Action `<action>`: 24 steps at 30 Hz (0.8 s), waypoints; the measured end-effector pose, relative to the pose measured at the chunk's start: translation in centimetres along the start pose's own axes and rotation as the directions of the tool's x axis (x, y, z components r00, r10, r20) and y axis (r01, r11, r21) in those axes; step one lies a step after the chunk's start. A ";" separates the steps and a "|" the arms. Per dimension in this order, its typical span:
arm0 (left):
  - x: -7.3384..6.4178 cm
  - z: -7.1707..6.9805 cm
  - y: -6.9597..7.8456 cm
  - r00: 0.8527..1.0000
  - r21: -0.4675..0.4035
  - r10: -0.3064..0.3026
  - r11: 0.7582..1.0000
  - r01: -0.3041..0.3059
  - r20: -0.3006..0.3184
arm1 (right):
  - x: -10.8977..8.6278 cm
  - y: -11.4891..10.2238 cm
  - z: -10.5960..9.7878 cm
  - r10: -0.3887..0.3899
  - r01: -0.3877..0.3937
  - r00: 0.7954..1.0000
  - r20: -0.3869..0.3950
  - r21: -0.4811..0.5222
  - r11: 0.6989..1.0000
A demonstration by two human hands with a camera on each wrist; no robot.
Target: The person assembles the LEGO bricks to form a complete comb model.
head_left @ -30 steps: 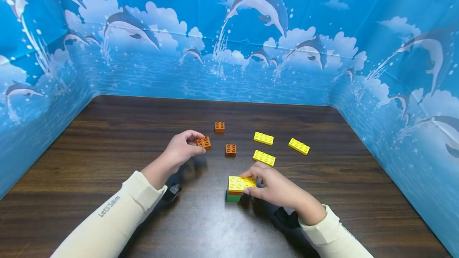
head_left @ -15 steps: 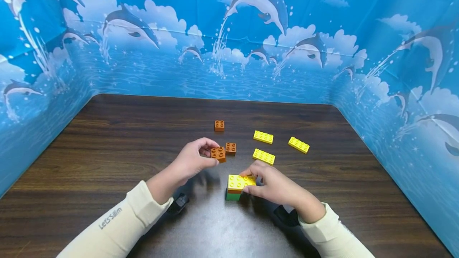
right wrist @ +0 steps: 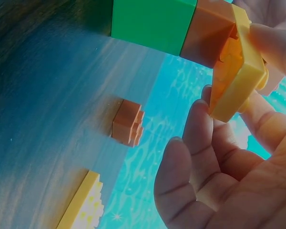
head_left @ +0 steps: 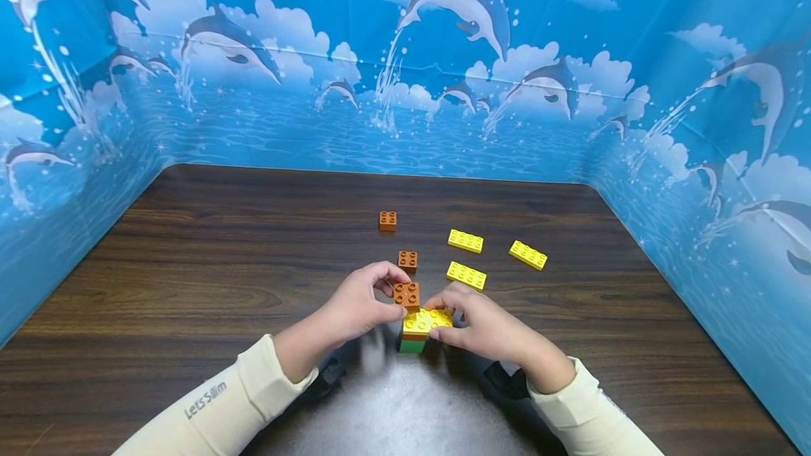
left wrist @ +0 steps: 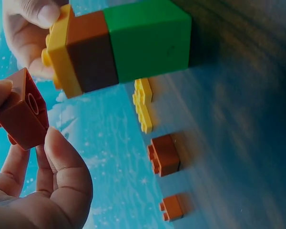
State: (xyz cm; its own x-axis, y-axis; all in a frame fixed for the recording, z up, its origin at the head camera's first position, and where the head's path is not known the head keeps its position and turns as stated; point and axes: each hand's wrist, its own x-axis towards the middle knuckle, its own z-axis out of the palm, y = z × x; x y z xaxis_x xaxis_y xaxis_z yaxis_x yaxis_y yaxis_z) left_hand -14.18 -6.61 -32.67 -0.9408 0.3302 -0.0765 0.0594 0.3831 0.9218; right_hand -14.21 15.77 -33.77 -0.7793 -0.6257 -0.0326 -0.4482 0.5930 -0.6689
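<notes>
My left hand (head_left: pixel 364 306) pinches a square brown brick (head_left: pixel 407 295) between thumb and fingers; in the left wrist view this brick (left wrist: pixel 26 112) hangs tilted, its hollow underside showing, apart from the stack. The stack has a green block (left wrist: pixel 150 40) at the bottom, a brown brick (left wrist: pixel 93 52) in the middle and a flat yellow brick (head_left: pixel 431 321) on top. My right hand (head_left: pixel 481 322) pinches the yellow brick at its right end. In the right wrist view the yellow brick (right wrist: pixel 240 67) overhangs the brown one, its hollow underside partly visible.
Two loose brown bricks lie behind the stack, one nearer (head_left: pixel 407 261) and one farther (head_left: pixel 388 221). Three flat yellow bricks rest to the right, among them a near one (head_left: pixel 466 275) and a far-right one (head_left: pixel 528 255). A dolphin-print curtain (head_left: pixel 405 125) borders the dark wooden table (head_left: pixel 253 231).
My left hand has carried its brown brick rightward and toward me, from beside the loose brown bricks to over the left end of the stack. The right hand has stayed on the yellow brick.
</notes>
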 end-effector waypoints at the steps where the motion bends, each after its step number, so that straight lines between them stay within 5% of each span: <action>1: 0.0 0.1 -0.1 1.000 0.006 0.003 1.000 -0.003 0.007 | 0.0 0.0 0.0 -0.001 0.001 1.000 0.000 -0.001 1.000; 13: -0.3 0.9 -0.3 0.993 0.057 0.102 0.993 -0.106 0.055 | 0.0 -0.1 -0.1 0.012 -0.012 1.000 0.004 -0.009 1.000; 24: -0.4 1.2 -0.4 0.990 0.124 0.123 0.984 -0.130 0.064 | 0.2 -0.2 -0.4 0.020 -0.020 1.000 0.012 -0.014 1.000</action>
State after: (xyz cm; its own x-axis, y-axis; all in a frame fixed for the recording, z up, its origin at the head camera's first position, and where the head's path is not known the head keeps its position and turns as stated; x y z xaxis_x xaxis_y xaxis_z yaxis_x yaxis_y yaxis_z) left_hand -13.47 -5.87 -33.47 -0.9031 0.4293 0.0135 0.2224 0.4405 0.8698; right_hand -14.44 15.67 -33.37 -0.7828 -0.6198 -0.0554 -0.4385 0.6126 -0.6577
